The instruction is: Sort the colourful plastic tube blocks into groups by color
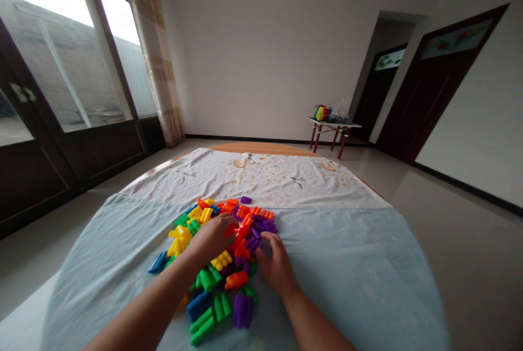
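A heap of plastic building blocks (pixel 223 253) in orange, purple, yellow, green and blue lies on a round table under a pale blue and white cloth (pixel 351 264). My left hand (pixel 212 236) rests over the middle of the heap, fingers curled down onto orange and red blocks. My right hand (pixel 275 264) lies at the heap's right edge, fingers bent and touching purple blocks (pixel 257 234). Whether either hand grips a block is hidden.
A small red-legged side table (pixel 333 127) with a colourful bag stands by the far wall. Dark doors are on the right, large windows and a curtain on the left. Tiled floor surrounds the table.
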`<state>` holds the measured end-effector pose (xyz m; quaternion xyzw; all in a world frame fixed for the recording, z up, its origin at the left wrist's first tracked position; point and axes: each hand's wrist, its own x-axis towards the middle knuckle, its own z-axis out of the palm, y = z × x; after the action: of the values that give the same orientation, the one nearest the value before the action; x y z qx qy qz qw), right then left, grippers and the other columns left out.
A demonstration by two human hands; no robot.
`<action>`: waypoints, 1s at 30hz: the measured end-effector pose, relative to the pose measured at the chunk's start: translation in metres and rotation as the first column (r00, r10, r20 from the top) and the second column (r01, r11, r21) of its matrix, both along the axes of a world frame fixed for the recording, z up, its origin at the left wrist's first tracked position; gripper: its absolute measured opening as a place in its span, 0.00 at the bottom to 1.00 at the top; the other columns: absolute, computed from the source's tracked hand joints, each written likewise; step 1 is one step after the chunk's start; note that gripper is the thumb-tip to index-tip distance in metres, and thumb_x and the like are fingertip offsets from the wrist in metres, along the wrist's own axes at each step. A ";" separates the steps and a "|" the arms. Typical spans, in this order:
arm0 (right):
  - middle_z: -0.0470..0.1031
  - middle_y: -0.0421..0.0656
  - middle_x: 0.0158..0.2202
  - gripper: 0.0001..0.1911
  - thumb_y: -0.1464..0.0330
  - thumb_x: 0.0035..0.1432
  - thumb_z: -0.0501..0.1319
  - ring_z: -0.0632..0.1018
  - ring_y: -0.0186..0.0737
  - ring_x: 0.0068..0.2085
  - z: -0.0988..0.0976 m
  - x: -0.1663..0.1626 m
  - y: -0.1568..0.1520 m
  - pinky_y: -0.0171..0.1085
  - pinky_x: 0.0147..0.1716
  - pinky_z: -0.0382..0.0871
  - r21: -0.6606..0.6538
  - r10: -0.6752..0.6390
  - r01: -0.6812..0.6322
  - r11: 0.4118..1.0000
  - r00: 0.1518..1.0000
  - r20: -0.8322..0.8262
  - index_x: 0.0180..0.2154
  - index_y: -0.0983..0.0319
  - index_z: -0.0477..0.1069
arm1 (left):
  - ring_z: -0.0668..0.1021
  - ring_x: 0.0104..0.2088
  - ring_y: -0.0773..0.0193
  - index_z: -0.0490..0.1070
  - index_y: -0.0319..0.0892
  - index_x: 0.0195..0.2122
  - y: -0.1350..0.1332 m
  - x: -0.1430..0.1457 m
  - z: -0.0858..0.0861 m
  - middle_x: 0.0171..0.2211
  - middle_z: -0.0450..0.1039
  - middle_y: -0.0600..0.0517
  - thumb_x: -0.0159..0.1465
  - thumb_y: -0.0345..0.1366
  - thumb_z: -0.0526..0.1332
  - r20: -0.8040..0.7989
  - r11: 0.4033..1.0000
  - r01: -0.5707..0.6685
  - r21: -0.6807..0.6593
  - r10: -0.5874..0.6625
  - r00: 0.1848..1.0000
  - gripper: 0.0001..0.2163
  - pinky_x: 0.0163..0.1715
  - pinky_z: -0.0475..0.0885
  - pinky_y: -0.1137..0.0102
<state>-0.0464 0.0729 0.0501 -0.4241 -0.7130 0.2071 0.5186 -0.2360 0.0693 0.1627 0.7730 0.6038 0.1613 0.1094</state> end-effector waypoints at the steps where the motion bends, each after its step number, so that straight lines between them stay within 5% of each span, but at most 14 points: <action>1: 0.70 0.50 0.47 0.18 0.62 0.56 0.55 0.71 0.44 0.50 0.000 0.000 0.000 0.45 0.52 0.65 -0.004 0.007 -0.007 1.000 1.000 0.014 0.47 0.63 0.66 | 0.73 0.38 0.63 0.72 0.43 0.38 -0.011 -0.002 0.000 0.39 0.72 0.49 0.57 0.34 0.54 0.023 0.999 0.041 0.004 -0.041 0.999 0.11 0.40 0.67 0.69; 5: 0.67 0.53 0.51 0.23 0.59 0.56 0.56 0.67 0.48 0.54 0.010 0.000 -0.007 0.47 0.55 0.60 -0.077 0.054 -0.044 0.996 0.990 0.133 0.49 0.65 0.66 | 0.71 0.48 0.60 0.72 0.49 0.42 -0.056 -0.012 -0.013 0.49 0.70 0.50 0.60 0.41 0.52 0.042 0.985 0.149 0.087 -0.154 0.987 0.13 0.49 0.66 0.65; 10: 0.50 0.53 0.63 0.45 0.46 0.41 0.64 0.54 0.57 0.62 0.039 0.007 -0.029 0.53 0.58 0.50 -0.305 0.296 -0.189 0.933 0.887 0.355 0.58 0.59 0.58 | 0.62 0.57 0.45 0.54 0.57 0.59 -0.101 -0.030 -0.057 0.59 0.59 0.48 0.49 0.54 0.61 -0.225 0.966 0.059 0.253 0.000 0.974 0.36 0.55 0.53 0.45; 14: 0.31 0.49 0.66 0.58 0.48 0.31 0.69 0.44 0.59 0.64 0.051 0.005 -0.042 0.52 0.60 0.46 -0.429 0.502 -0.320 0.845 0.754 0.425 0.62 0.57 0.49 | 0.59 0.59 0.45 0.47 0.54 0.62 -0.112 -0.040 -0.083 0.62 0.53 0.47 0.46 0.52 0.64 -0.292 0.916 0.028 0.400 0.099 0.951 0.43 0.58 0.43 0.47; 17: 0.29 0.50 0.66 0.54 0.54 0.36 0.70 0.44 0.56 0.64 0.053 -0.006 -0.041 0.49 0.60 0.47 -0.451 0.528 -0.335 0.827 0.736 0.422 0.62 0.60 0.49 | 0.60 0.59 0.48 0.50 0.53 0.61 -0.108 -0.045 -0.087 0.61 0.56 0.47 0.49 0.52 0.62 -0.293 0.892 0.023 0.452 0.125 0.948 0.39 0.58 0.44 0.51; 23: 0.43 0.57 0.64 0.38 0.61 0.50 0.62 0.49 0.52 0.64 0.061 -0.040 -0.022 0.45 0.61 0.46 -0.306 0.401 -0.286 0.908 0.806 0.436 0.59 0.70 0.55 | 0.64 0.56 0.53 0.61 0.52 0.55 -0.089 -0.047 -0.082 0.56 0.64 0.49 0.58 0.46 0.56 -0.227 0.858 -0.078 0.508 0.220 0.949 0.23 0.56 0.51 0.54; 30: 0.52 0.53 0.62 0.34 0.65 0.49 0.62 0.56 0.50 0.61 0.072 -0.035 -0.009 0.46 0.59 0.51 -0.180 0.333 -0.284 0.942 0.857 0.393 0.57 0.64 0.59 | 0.70 0.51 0.57 0.62 0.49 0.54 -0.095 -0.028 -0.069 0.51 0.69 0.49 0.59 0.46 0.55 -0.173 0.861 -0.038 0.508 0.145 0.974 0.22 0.55 0.57 0.56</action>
<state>-0.0809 0.0643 0.1219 -0.3679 -0.8528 0.2329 0.2885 -0.2643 -0.0255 0.0937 0.7574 0.5855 0.2368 -0.1656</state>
